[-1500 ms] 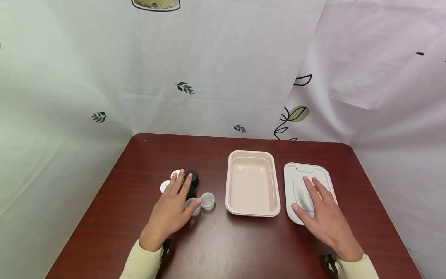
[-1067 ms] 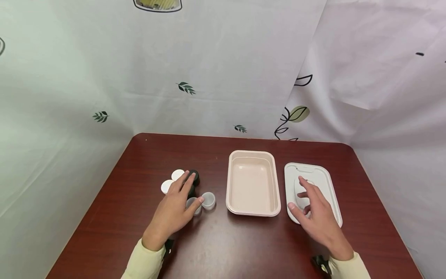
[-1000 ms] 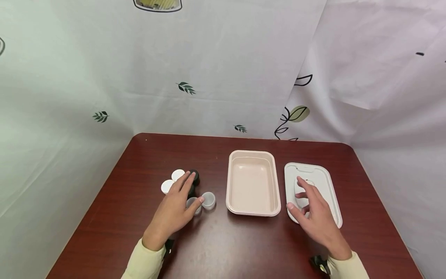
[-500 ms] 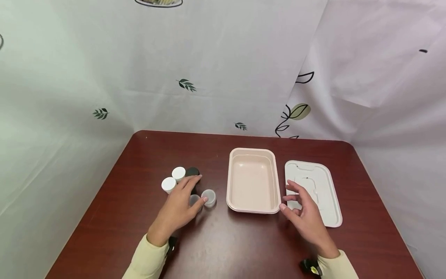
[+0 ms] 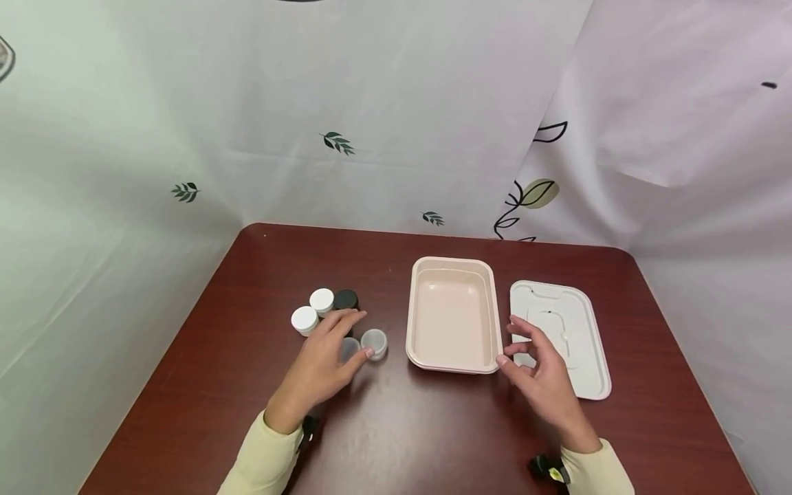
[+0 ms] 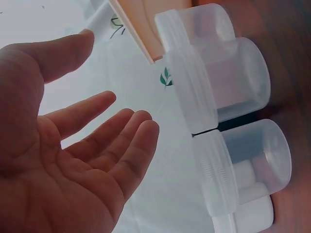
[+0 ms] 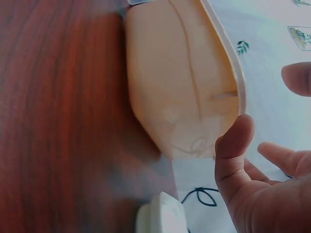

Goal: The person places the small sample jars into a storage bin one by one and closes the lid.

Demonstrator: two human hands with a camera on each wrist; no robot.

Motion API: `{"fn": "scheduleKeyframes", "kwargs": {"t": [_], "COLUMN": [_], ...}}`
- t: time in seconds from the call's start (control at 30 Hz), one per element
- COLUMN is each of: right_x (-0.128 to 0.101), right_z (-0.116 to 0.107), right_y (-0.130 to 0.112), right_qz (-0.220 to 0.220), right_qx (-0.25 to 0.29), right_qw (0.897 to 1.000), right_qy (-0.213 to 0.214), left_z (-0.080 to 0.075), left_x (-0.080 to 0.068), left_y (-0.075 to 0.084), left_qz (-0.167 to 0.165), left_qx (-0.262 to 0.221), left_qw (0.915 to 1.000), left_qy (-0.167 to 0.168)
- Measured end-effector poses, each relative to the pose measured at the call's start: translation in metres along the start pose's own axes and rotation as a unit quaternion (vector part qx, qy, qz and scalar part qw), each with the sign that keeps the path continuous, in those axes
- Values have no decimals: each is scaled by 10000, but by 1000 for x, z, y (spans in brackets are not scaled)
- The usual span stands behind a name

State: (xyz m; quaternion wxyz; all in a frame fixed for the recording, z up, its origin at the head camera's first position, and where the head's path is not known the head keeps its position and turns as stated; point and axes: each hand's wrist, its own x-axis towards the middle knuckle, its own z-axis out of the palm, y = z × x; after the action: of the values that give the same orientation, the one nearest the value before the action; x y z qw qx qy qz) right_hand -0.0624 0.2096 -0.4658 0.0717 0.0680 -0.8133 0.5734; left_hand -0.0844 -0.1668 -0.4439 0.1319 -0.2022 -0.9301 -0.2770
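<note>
My left hand hovers over a cluster of small round jars, its fingers loosely bent. Two white-lidded jars and a black-lidded jar stand beyond it, while two clear plastic jars lie close to the thumb. Part of the cluster is hidden beneath this hand. In the left wrist view, a gap separates the fingers from the clear jars. Beside the near right corner of a beige rectangular container, my right hand has its fingers loosely curved; a fingertip is right at the rim.
A flat white lid lies right of the container, partly covered by the right hand. The dark red-brown table runs back to a white leaf-patterned cloth behind and at both sides.
My right hand has moved left from over the white lid to the container's corner, its fingers bending more. My left hand has drawn slightly right, uncovering more of the jars. The head view has tilted down.
</note>
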Motion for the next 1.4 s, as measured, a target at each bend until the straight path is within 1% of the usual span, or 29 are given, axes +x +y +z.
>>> {"fn": "scheduleKeyframes", "kwargs": {"t": [0.1,0.23,0.43,0.53,0.7,0.87,0.97,1.2,1.4], "right_x": [0,-1,-1,-1,-2,-1,-1,-1,-2], "right_z": [2,5,10,13,16,16,17,20,21], "right_y": [3,6,8,9,12,14,14,9,5], "right_qz": [125,248,466,611,838,978,1080,1333,1434], "right_qx": [110,313,704,940,1343,1447,1500,1917,2150], "right_qw": [9998,9990,9961,9931,9863,9831,9813,9712,9651], "right_qy": [-107,-183,-262,-343,-467,-550,-542,-463,-424], "left_z": [3,8,10,9,5,-1,-4,-13,-20], "left_x": [3,7,9,6,1,-5,-8,-14,-21], "left_y": [-2,-3,-4,-5,-11,-17,-21,-31,-46], "left_qz": [51,36,-51,-87,-110,-232,-403,-752,-1247], "left_qx": [-2,21,85,3,-109,-155,-280,-643,-896], "left_qw": [9999,9997,9996,9998,9996,9988,9977,9922,9835], "left_qy": [-91,-222,-283,-151,240,393,458,753,957]}}
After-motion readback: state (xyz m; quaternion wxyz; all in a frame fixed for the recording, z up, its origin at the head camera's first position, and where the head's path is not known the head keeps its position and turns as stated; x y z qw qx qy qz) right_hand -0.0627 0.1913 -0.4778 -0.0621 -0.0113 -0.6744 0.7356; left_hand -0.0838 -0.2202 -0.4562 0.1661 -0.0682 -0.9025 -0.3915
